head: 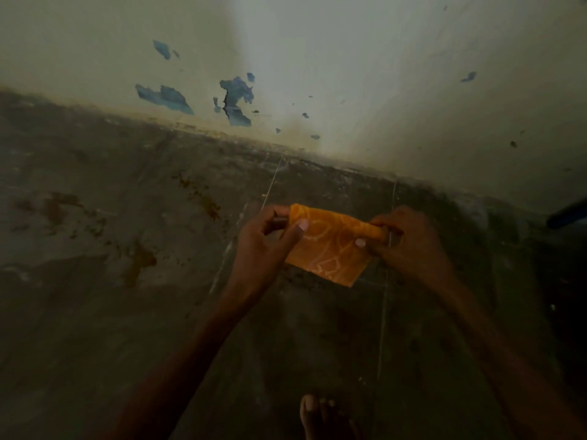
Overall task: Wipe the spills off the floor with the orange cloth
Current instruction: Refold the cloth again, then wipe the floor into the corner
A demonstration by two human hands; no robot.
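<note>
Orange cloth (328,246) with pale swirls — grey floor (95,312) stained brown — cream wall (349,74) flaking blue.

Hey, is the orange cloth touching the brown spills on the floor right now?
Apart. The head view shows the cloth pinched between the left hand and right hand, with bare floor separating it from the spills further left.

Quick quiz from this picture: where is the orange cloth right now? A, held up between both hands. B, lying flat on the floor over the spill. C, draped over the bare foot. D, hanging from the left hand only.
A: the left hand and right hand each pinch an end of the orange cloth above the floor.
</note>
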